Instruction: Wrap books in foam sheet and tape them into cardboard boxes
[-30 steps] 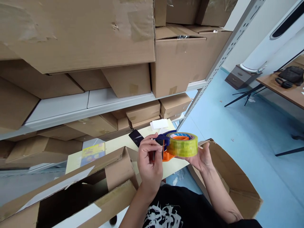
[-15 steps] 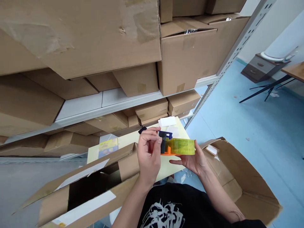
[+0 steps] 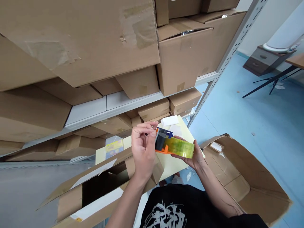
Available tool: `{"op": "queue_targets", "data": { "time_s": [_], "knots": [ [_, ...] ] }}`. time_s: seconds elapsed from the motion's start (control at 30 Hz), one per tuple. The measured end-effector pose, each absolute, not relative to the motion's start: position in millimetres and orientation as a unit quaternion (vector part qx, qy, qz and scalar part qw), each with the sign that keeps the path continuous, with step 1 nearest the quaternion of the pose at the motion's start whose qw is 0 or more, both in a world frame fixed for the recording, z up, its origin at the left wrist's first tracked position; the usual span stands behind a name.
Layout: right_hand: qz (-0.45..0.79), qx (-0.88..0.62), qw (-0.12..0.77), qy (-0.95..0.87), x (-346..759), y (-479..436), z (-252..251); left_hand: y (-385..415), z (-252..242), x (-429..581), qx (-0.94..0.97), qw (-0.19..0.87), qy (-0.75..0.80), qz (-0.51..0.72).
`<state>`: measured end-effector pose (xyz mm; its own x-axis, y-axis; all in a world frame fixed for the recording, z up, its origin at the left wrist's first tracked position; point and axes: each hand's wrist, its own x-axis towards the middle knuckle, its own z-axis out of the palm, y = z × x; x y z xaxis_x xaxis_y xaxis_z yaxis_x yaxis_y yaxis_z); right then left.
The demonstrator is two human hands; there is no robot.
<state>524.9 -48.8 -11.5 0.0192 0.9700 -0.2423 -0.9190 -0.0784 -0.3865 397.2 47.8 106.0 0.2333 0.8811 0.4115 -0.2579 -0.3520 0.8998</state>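
My right hand is closed around a tape dispenser with orange, dark grey and blue parts. A wide roll of yellow-green packing tape sits in the dispenser, against my right palm. At the toothed front edge, my left hand is pinched, thumb against fingers, seemingly on the thin clear end of the tape, which is hard to see. Below my left forearm, an open cardboard box stands with its flaps up.
A pale yellow tabletop carries white papers and a yellow-and-blue packet. Shelves full of cardboard boxes rise ahead. On the right, a large open carton holds a small white item. Farther off are a drawer unit and a desk.
The dispenser has moved slightly left and tilted, its tape roll end lower. My left hand has shifted left along with its front edge. My view has turned a little.
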Motion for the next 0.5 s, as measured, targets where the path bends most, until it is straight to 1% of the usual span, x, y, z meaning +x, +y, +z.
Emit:
{"op": "queue_targets", "data": {
  "time_s": [0.13, 0.27, 0.5],
  "knots": [
    [0.688, -0.215, 0.693, -0.013, 519.7, -48.1, -11.7, 51.0, 106.1, 394.1, 0.560, 0.545, 0.279, 0.557],
    [0.688, -0.210, 0.695, 0.019, 515.3, -48.2, -11.4, 53.9, 105.8, 391.1, 0.499, 0.593, 0.255, 0.578],
    [0.680, -0.222, 0.698, 0.018, 505.8, -47.4, -10.5, 49.1, 116.7, 385.5, 0.552, 0.582, 0.244, 0.545]
  ]
}}
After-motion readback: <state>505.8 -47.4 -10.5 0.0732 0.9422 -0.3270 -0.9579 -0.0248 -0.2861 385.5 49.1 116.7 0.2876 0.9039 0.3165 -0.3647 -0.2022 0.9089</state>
